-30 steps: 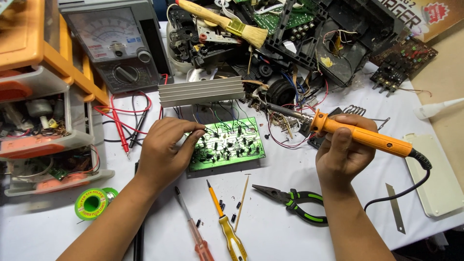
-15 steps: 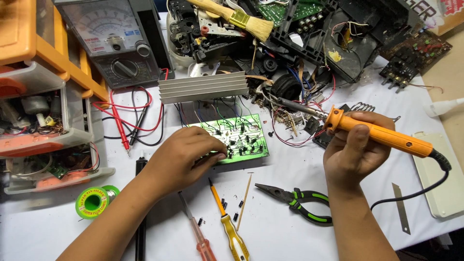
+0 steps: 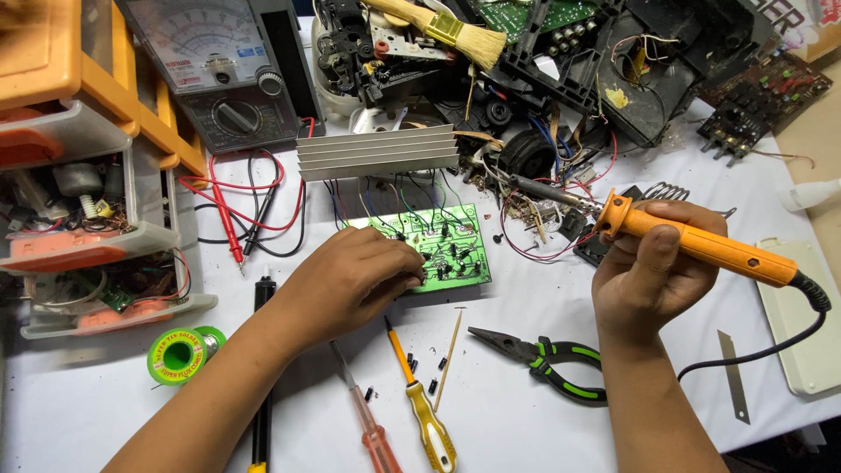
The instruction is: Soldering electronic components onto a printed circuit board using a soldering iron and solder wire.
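The left hand (image 3: 346, 280) lies palm down with its fingers (image 3: 405, 267) curled loosely and bunched together, their tips resting on the near left part of a green rectangular circuit board studded with small dark components (image 3: 447, 250). Whether anything is pinched between those fingertips cannot be told, since the knuckles hide them. The board lies flat on the white table cover (image 3: 526, 394), reaching out past the fingertips to their right. Just beyond it sits a ribbed grey metal heat sink (image 3: 377, 151), joined to the board by thin coloured wires.

The right hand (image 3: 653, 271) is closed firmly round the orange plastic handle of a soldering iron (image 3: 701, 243), thumb and fingers (image 3: 644, 263) wrapped tight about the grip near its collar. The iron's grey metal shaft points left and away from these fingers, its tip hanging over a tangle of red wires, well apart from the board. Its black cord trails off behind the hand.

Below the right hand's fingers lie black pliers with green-trimmed handles (image 3: 547, 359). Near the left wrist lie a yellow-handled screwdriver (image 3: 425, 407), a red-handled screwdriver (image 3: 368, 429), and farther left a green spool of solder wire (image 3: 182, 353).
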